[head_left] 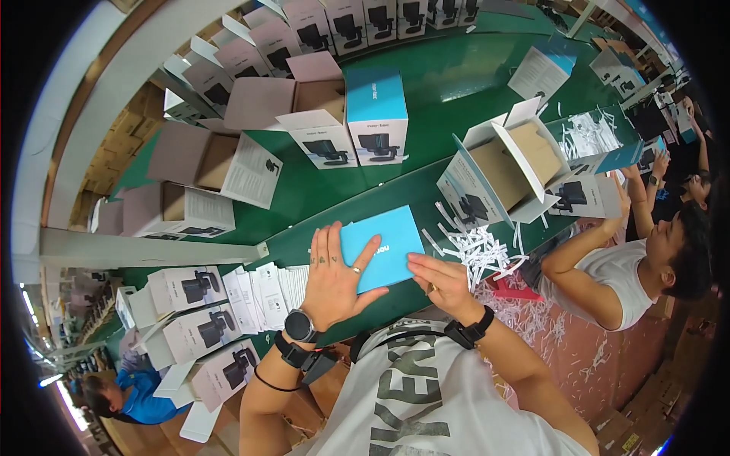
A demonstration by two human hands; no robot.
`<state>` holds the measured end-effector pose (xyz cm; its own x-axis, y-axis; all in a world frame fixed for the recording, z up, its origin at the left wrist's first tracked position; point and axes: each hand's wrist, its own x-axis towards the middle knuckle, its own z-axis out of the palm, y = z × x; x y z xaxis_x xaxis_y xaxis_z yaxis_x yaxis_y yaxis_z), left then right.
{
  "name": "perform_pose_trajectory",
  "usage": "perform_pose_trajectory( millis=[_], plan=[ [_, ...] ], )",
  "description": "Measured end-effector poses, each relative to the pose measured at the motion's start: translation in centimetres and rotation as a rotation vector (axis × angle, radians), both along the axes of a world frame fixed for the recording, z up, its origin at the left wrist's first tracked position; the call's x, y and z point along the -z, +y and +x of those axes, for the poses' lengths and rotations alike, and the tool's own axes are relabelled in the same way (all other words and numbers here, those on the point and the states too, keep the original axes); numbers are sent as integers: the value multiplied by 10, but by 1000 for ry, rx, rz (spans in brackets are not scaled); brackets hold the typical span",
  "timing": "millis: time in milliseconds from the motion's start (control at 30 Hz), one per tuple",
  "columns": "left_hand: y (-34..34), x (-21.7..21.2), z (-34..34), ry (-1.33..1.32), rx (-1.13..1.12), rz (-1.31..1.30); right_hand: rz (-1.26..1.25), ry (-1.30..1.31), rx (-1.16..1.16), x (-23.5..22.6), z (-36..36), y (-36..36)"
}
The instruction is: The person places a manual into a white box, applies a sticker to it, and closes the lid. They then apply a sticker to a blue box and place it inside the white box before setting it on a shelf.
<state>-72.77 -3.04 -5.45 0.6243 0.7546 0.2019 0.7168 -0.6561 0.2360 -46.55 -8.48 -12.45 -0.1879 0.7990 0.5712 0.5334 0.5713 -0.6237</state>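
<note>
A flat, bright blue box (394, 251) with white lettering lies on the green table in front of me. My left hand (332, 275) rests on its left part, fingers stretched out and thumb reaching over the blue top. At the box's right edge, my right hand (445, 283) has its fingers bent and pressed together against the side near the corner. Beside my left hand is a row of white printed leaflets (266, 295). White paper shreds (477, 252) are heaped right of the box.
An open carton (506, 171) stands beyond the shreds. Several open cartons (323, 133) and a closed blue-and-white carton (377, 118) stand farther back. More printed cartons (199, 327) are at left. A co-worker in a white top (601, 277) handles a carton at right. Shreds litter the floor (601, 357).
</note>
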Motion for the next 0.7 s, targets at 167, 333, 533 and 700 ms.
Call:
perform_pose_trajectory(
  millis=[167,333,533,700],
  plan=[
    [7,-3,-35,52,84,-21,-146,75,42,-4,11,-16],
    [45,12,-97,-27,-356,107,-424,193,251,29,58,-41],
    [137,75,-119,-2,-993,340,-743,226,410,79,89,-86],
    [195,68,-81,11,-1082,253,-846,324,281,85,95,-84]
  ],
)
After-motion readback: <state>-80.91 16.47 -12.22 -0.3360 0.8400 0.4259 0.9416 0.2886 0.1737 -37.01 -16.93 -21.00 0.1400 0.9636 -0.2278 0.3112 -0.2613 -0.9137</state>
